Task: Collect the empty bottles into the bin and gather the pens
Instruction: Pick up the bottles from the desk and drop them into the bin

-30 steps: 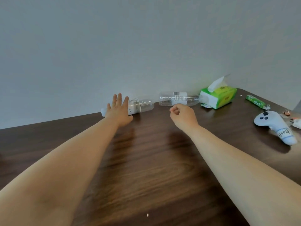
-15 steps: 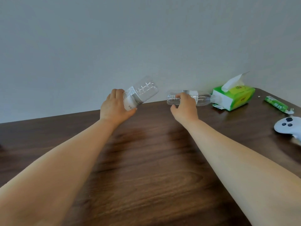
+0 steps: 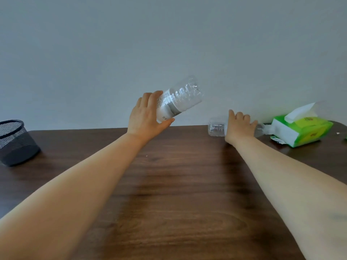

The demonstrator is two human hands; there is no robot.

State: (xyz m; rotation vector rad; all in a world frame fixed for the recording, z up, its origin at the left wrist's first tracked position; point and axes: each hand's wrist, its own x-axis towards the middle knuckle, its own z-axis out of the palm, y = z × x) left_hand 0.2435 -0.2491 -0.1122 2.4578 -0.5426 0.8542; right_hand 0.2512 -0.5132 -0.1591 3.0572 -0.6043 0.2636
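My left hand (image 3: 146, 117) grips a clear empty plastic bottle (image 3: 180, 98) with a white label, lifted off the dark wooden table (image 3: 169, 184) and tilted with its base up to the right. My right hand (image 3: 238, 126) is curled over a second clear bottle (image 3: 216, 127) that lies on its side at the table's back edge by the wall. A black mesh bin (image 3: 14, 141) stands at the far left of the table. No pens are in view.
A green and white tissue box (image 3: 302, 128) with a tissue sticking out sits at the back right, just beyond the lying bottle's neck. The grey wall runs right behind the table's back edge.
My left hand has raised its bottle higher off the table. My right hand has closed further over the lying bottle. The view has swung left, bringing the mesh bin into sight.
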